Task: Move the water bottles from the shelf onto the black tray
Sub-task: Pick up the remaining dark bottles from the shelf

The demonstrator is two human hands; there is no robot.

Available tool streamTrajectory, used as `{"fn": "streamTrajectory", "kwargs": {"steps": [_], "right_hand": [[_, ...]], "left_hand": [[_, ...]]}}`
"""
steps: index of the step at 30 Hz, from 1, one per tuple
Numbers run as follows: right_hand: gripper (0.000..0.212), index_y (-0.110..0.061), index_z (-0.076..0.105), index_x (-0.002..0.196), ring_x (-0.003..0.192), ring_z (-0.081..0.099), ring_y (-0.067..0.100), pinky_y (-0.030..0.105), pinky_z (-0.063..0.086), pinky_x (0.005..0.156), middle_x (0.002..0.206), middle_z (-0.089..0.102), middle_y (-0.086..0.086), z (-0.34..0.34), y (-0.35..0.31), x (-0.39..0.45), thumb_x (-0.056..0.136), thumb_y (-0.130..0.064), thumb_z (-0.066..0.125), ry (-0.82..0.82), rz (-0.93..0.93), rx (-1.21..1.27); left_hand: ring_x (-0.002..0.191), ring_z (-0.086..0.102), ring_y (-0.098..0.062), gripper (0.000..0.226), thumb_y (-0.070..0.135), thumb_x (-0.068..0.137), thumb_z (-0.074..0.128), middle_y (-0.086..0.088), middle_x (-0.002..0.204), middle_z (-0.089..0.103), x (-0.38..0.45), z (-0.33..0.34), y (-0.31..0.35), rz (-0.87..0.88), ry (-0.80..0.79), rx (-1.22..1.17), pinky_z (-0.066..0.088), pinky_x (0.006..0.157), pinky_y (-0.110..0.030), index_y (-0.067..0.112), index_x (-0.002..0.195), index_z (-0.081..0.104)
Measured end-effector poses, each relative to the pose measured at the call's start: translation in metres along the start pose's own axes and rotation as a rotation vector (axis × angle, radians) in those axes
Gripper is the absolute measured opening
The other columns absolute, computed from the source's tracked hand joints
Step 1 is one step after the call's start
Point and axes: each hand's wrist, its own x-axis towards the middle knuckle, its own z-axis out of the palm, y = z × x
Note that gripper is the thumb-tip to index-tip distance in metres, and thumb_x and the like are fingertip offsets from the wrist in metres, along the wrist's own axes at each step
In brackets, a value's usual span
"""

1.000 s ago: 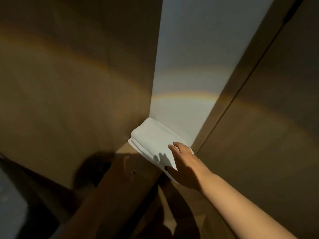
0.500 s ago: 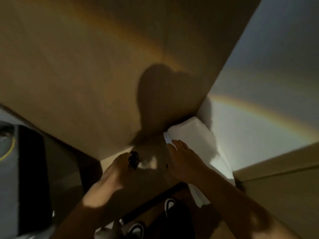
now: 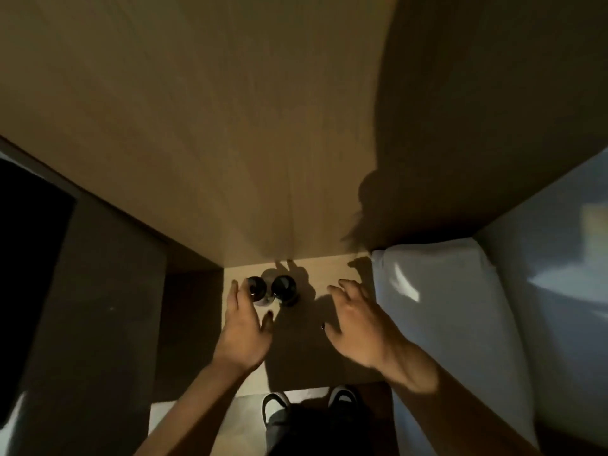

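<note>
Two water bottles with dark caps stand side by side near the back of a wooden shelf (image 3: 332, 268), seen from above. My left hand (image 3: 245, 324) reaches round the left bottle (image 3: 257, 287) with fingers and thumb spread on either side of it; a firm grip does not show. The right bottle (image 3: 285, 287) stands free. My right hand (image 3: 357, 320) hovers open over the shelf to the right of the bottles, fingers spread, touching nothing. No black tray is in sight.
A folded white towel (image 3: 437, 311) lies along the right side of the shelf, beside my right hand. A wooden back panel (image 3: 230, 143) rises behind the bottles. A dark panel (image 3: 98, 307) stands at the left. My shoes (image 3: 276, 401) show below the shelf edge.
The view has swung down and left onto the shelf. My right hand has lifted off the white towel and moved left. My left hand has come up round the left bottle.
</note>
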Motion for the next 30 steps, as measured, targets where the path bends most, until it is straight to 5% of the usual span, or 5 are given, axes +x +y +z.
{"fn": "streamTrajectory", "kwargs": {"steps": [7,11,19,24,30], "right_hand": [[0.066,-0.017,0.022,0.147,0.138,0.027,0.022,0.030,0.032,0.111,0.151,0.023,0.006,0.060,0.026,0.048,0.091,-0.034,0.054,0.012,0.086,0.162],[0.063,-0.022,0.016,0.148,0.140,0.018,0.015,0.013,0.012,0.097,0.154,0.019,0.000,0.087,0.033,0.052,0.095,-0.038,0.045,0.060,0.022,0.149],[0.059,-0.017,0.020,0.148,0.141,0.013,0.018,0.020,0.015,0.108,0.154,0.019,0.003,0.112,0.024,0.058,0.096,-0.032,0.043,0.025,0.011,0.155],[0.045,-0.005,0.056,0.124,0.116,0.052,0.026,0.026,0.038,0.094,0.124,0.058,0.016,0.116,0.007,0.062,0.080,-0.019,0.057,0.239,-0.033,0.175],[0.053,-0.016,0.041,0.137,0.120,0.049,0.018,0.022,0.034,0.095,0.134,0.049,0.004,0.119,-0.032,0.072,0.088,-0.022,0.059,0.286,-0.200,0.238]], "left_hand": [[0.146,0.011,-0.028,0.069,0.010,0.095,0.045,-0.003,0.160,-0.008,0.060,0.057,-0.049,0.029,0.208,-0.108,0.027,0.113,-0.039,0.017,0.151,0.005],[0.145,0.016,-0.028,0.053,0.023,0.099,0.037,-0.006,0.159,0.009,0.088,0.075,-0.072,0.048,0.158,-0.043,0.025,0.115,-0.040,0.020,0.149,0.019],[0.121,0.052,-0.030,0.039,0.007,0.095,0.043,-0.012,0.138,0.045,0.098,0.074,-0.098,-0.006,0.246,-0.128,0.045,0.101,-0.042,0.017,0.132,0.038],[0.118,0.056,-0.035,0.036,0.020,0.099,0.039,-0.019,0.132,0.054,0.073,0.047,-0.116,-0.265,0.408,-0.341,0.047,0.086,-0.037,0.017,0.135,0.033],[0.093,0.055,-0.013,0.031,0.021,0.100,0.040,-0.001,0.112,0.055,0.029,0.011,-0.111,-0.239,0.499,-0.513,0.042,0.070,-0.018,0.013,0.130,0.039]]}}
